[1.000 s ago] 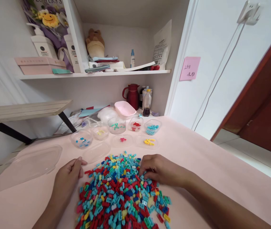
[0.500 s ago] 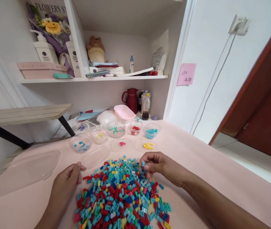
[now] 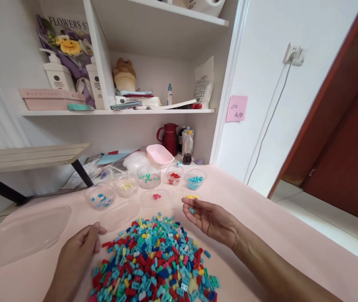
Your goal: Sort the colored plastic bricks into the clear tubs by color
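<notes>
Right hand (image 3: 213, 221): our open fingers cradle one brick (image 3: 192, 210), probably against dropping.
Left hand (image 3: 79, 247): fingers curled together beside our pile (image 3: 153, 256).

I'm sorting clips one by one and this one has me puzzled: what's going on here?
A person's right hand, palm turned up, holds a small light-blue plastic brick near the far right side of a multicoloured heap of small plastic bricks. The left hand, loosely curled with nothing visible in it, is at the heap's left. Beyond the heap, clear plastic containers hold small batches, each roughly one colour.
</notes>
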